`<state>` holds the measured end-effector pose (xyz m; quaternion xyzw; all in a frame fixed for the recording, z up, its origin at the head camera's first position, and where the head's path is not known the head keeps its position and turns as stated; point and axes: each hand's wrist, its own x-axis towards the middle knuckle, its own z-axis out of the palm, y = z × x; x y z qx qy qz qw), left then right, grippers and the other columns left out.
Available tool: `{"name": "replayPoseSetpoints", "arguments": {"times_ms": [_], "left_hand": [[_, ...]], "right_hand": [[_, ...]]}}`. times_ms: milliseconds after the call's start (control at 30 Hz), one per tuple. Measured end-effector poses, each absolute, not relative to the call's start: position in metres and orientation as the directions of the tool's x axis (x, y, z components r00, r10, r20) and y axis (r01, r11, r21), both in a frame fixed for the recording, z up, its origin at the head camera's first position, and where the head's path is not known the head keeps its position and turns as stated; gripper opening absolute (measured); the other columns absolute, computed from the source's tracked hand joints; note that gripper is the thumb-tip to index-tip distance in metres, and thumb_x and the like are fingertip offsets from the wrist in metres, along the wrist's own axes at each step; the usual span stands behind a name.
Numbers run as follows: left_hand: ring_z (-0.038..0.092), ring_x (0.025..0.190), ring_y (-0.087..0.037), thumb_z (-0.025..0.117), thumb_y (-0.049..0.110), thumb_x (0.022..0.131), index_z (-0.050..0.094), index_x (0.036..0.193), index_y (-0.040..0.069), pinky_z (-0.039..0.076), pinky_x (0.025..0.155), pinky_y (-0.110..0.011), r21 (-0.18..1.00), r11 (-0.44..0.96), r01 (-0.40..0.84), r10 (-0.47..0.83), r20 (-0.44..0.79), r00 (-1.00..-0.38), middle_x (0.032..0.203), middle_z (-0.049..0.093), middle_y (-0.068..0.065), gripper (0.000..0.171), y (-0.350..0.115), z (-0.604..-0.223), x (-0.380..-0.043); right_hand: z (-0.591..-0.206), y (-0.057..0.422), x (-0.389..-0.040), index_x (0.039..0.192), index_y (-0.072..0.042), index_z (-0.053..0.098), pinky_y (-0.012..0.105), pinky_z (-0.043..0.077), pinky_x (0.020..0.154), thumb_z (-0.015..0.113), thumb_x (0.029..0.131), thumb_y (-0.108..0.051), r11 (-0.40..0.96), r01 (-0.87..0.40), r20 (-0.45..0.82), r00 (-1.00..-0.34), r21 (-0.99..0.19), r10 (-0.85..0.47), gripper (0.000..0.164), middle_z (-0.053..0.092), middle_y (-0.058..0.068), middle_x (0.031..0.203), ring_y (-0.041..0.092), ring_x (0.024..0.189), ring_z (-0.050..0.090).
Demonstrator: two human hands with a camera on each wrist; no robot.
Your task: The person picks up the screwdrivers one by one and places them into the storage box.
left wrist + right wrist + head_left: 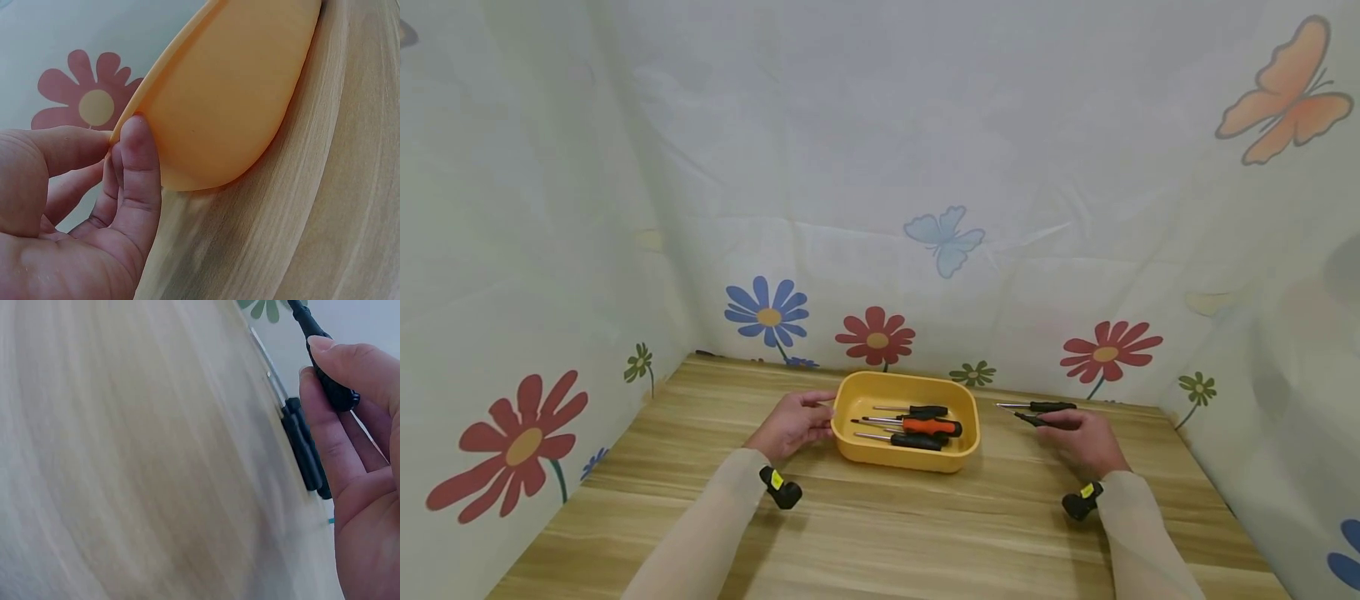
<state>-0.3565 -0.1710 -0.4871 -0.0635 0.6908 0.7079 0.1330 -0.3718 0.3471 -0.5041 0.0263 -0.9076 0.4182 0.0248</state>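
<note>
A yellow plastic box (904, 457) stands on the table, with several screwdrivers lying inside, one of them an orange-and-black screwdriver (931, 427) on top of black-handled ones. At its left end, my left hand (793, 423) holds the rim, fingertips against the outer wall (225, 94). Over on the right, my right hand (1086, 437) pinches the black handle of a screwdriver (322, 359) between thumb and finger, raised above the table. Just beyond that hand, two black-handled screwdrivers (301, 450) lie side by side; in the head view one black screwdriver (1052, 407) shows clearly.
The wood-grain table (880, 533) ends against a pale fabric backdrop (850, 167) printed with flowers and butterflies, which also closes in both sides. A small dark object (706, 353) lies at the far left corner. Each wrist carries a small black camera (782, 490).
</note>
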Motion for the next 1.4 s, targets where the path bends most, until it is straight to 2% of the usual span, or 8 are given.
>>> {"name": "replayPoseSetpoints", "arguments": {"times_ms": [200,333,467,700,900,1000,1200,1400], "left_hand": [[0.071,0.081,-0.021,0.064,0.003,0.098,0.060,0.143,0.009,0.063,0.088,-0.039,0.962,-0.017,-0.274,0.099,-0.271,-0.957,0.129,0.064,-0.024,0.046,-0.173,-0.487,-0.357],[0.071,0.081,-0.021,0.063,0.002,0.098,0.059,0.144,0.009,0.063,0.089,-0.041,0.961,-0.019,-0.275,0.098,-0.272,-0.957,0.131,0.063,-0.025,0.046,-0.173,-0.487,-0.357],[0.071,0.082,-0.021,0.063,0.003,0.099,0.058,0.145,0.009,0.062,0.092,-0.042,0.962,-0.013,-0.273,0.102,-0.271,-0.957,0.132,0.063,-0.025,0.047,-0.174,-0.487,-0.356],[0.071,0.081,-0.021,0.063,0.002,0.099,0.058,0.145,0.009,0.062,0.092,-0.042,0.961,-0.020,-0.274,0.108,-0.271,-0.957,0.132,0.062,-0.025,0.047,-0.173,-0.486,-0.356],[0.071,0.081,-0.022,0.063,0.003,0.099,0.058,0.145,0.010,0.062,0.091,-0.040,0.960,-0.015,-0.280,0.109,-0.277,-0.955,0.133,0.062,-0.024,0.047,-0.174,-0.487,-0.356],[0.071,0.080,-0.021,0.063,0.004,0.099,0.058,0.145,0.010,0.063,0.088,-0.039,0.960,-0.018,-0.280,0.111,-0.276,-0.955,0.131,0.063,-0.024,0.047,-0.174,-0.487,-0.356],[0.071,0.080,-0.021,0.064,0.005,0.099,0.058,0.145,0.010,0.063,0.088,-0.038,0.960,-0.014,-0.281,0.117,-0.277,-0.954,0.131,0.063,-0.023,0.047,-0.173,-0.486,-0.355],[0.071,0.080,-0.021,0.063,0.004,0.099,0.058,0.145,0.009,0.063,0.088,-0.039,0.964,-0.013,-0.267,0.118,-0.264,-0.957,0.130,0.063,-0.024,0.046,-0.172,-0.486,-0.355]], "right_hand": [[-0.495,0.336,-0.371,0.116,-0.018,0.080,0.034,0.048,0.092,0.079,0.087,-0.047,0.643,-0.094,0.098,-0.995,-0.760,-0.030,0.041,0.071,0.014,0.129,0.030,0.116,0.062],[-0.491,0.327,-0.370,0.117,-0.019,0.079,0.038,0.049,0.096,0.080,0.086,-0.047,0.615,-0.107,0.107,-0.994,-0.781,-0.037,0.042,0.072,0.012,0.128,0.030,0.118,0.063],[-0.489,0.320,-0.370,0.117,-0.018,0.079,0.036,0.051,0.097,0.080,0.085,-0.049,0.592,-0.106,0.105,-0.994,-0.799,-0.035,0.045,0.075,0.009,0.123,0.026,0.115,0.066],[-0.480,0.308,-0.367,0.116,-0.020,0.080,0.029,0.054,0.089,0.080,0.085,-0.048,0.567,-0.125,0.122,-0.992,-0.814,-0.044,0.042,0.078,0.004,0.116,0.016,0.105,0.070],[-0.475,0.299,-0.366,0.114,-0.019,0.080,0.024,0.057,0.083,0.081,0.085,-0.045,0.539,-0.162,0.153,-0.986,-0.827,-0.061,0.039,0.078,0.004,0.113,0.013,0.099,0.071],[-0.472,0.293,-0.365,0.114,-0.021,0.080,0.025,0.058,0.084,0.080,0.085,-0.047,0.537,-0.179,0.167,-0.983,-0.824,-0.073,0.039,0.078,0.003,0.112,0.016,0.100,0.071],[-0.464,0.280,-0.365,0.112,-0.023,0.081,0.036,0.059,0.091,0.080,0.085,-0.048,0.534,-0.200,0.172,-0.980,-0.822,-0.102,0.036,0.078,0.002,0.113,0.019,0.103,0.071],[-0.456,0.266,-0.368,0.113,-0.020,0.081,0.033,0.059,0.090,0.081,0.086,-0.043,0.493,-0.208,0.161,-0.978,-0.845,-0.135,0.036,0.078,0.003,0.113,0.017,0.103,0.070]]}}
